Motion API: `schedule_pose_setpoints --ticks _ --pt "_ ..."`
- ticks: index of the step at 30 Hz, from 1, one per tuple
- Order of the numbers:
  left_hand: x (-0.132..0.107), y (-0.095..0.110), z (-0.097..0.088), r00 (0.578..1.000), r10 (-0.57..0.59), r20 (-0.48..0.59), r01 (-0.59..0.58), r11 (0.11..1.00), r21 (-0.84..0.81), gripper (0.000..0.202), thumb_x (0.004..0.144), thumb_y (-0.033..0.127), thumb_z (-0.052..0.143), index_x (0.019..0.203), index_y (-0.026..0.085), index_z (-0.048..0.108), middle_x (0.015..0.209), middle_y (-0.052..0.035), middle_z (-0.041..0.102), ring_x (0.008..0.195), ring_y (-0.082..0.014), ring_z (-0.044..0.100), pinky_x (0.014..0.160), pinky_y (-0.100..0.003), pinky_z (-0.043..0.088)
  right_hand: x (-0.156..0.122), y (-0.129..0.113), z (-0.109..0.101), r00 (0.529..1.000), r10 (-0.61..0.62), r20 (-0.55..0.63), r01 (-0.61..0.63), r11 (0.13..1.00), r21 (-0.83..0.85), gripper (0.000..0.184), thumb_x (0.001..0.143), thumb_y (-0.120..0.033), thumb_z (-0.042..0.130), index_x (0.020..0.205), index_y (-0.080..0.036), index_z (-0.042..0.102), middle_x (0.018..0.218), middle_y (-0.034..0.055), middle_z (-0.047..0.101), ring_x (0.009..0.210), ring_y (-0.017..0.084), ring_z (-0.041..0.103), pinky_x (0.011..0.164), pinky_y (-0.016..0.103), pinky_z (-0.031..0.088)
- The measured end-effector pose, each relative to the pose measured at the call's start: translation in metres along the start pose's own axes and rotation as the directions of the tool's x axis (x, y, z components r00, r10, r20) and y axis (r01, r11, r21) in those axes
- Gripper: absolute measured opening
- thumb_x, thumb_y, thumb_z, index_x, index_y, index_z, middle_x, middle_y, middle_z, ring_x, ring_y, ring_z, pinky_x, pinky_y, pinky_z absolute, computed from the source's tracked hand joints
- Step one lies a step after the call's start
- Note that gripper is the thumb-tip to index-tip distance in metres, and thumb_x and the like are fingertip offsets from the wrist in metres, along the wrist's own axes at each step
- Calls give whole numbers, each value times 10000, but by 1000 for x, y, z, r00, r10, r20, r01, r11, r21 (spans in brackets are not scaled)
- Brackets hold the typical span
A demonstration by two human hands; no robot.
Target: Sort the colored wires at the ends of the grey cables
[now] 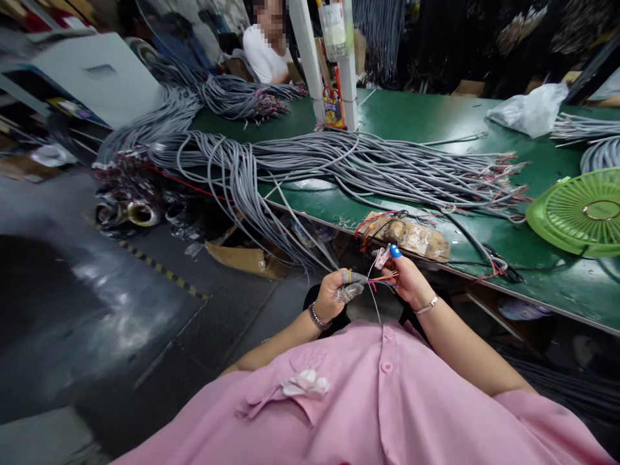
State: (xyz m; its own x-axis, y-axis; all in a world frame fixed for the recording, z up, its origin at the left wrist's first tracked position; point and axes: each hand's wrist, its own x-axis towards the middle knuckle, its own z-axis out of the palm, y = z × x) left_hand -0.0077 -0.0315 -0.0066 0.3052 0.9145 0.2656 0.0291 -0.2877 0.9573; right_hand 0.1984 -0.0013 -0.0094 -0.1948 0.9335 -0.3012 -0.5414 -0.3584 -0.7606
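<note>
My left hand (336,294), with grey covers on the thumb and a finger, pinches the end of a grey cable (322,255). Thin coloured wires (380,279) fan out of that end toward the right. My right hand (407,279) is closed at the far ends of these wires, a blue cover on its thumb. A small whitish-pink piece (381,258) shows at the right fingertips; its kind is unclear. One pale strand (376,303) hangs down between my hands. The grey cable runs back up to the bundle (242,174) draped over the table edge.
Grey cables (378,161) with stripped ends lie along the green table (402,116). A taped block (407,236) sits at its front edge, a green fan (581,213) at right. A plastic bag (530,110) and white post (349,90) stand behind. A person (266,45) sits across.
</note>
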Motion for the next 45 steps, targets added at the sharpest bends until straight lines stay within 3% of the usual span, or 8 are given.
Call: schedule_pose_setpoints --ticks 11,16,24,28,33,36,40,45 --pt "7 -26 14 1000 29 -6 -29 995 99 229 802 335 728 908 135 760 741 -65 664 689 -138 589 645 -258 477 -1 -4 10 999 33 30 -36 994 103 445 708 -599 751 773 -171 645 564 -35 504 453 71 360 405 213 313" --pt "1 -28 10 999 52 13 -53 991 124 257 798 347 733 926 126 758 773 -81 679 702 -144 599 660 -263 481 -1 -2 9 999 26 32 -31 988 154 408 693 -540 790 810 -171 661 658 -22 578 487 65 382 430 200 318" --pt "-23 -28 -7 990 116 85 -130 971 199 258 838 365 686 948 143 758 738 -73 662 686 -143 581 658 -266 465 -7 4 -6 990 139 24 -140 977 159 518 718 -691 676 849 -189 654 790 38 686 475 75 422 368 191 258" --pt "-34 -27 -14 995 -8 102 -6 990 140 266 804 379 722 922 144 759 793 -88 692 738 -158 617 701 -272 487 -13 9 -15 992 125 17 -126 984 124 543 709 -712 663 836 -184 645 812 47 683 478 68 390 355 185 213" --pt "-23 -16 -19 933 -299 203 334 927 -171 371 819 442 689 995 118 732 963 -134 725 886 -202 670 746 -273 512 -19 15 -23 998 55 -35 -56 998 -34 465 748 -637 678 846 -182 672 837 55 673 496 70 375 374 196 205" --pt "-11 -9 -22 894 -419 161 449 835 -319 387 771 432 730 1003 123 710 983 -133 722 834 -187 689 575 -191 442 -25 19 -26 999 -19 -37 10 973 -229 453 804 -612 631 870 -168 693 781 53 648 491 74 347 387 212 199" --pt "-1 -3 -24 841 -512 177 539 764 -355 446 672 344 806 1030 114 674 954 -111 712 579 -87 609 458 -165 337 -39 21 -18 999 14 36 6 868 -497 397 822 -553 647 837 -159 694 645 6 585 455 60 292 406 215 206" --pt "-4 -1 -17 863 -481 157 503 787 -358 458 641 259 805 1044 122 636 965 -93 673 740 -124 608 559 -202 464 -59 14 16 949 -63 310 278 634 -721 293 839 -463 664 851 -174 707 772 32 659 693 150 558 647 268 458"
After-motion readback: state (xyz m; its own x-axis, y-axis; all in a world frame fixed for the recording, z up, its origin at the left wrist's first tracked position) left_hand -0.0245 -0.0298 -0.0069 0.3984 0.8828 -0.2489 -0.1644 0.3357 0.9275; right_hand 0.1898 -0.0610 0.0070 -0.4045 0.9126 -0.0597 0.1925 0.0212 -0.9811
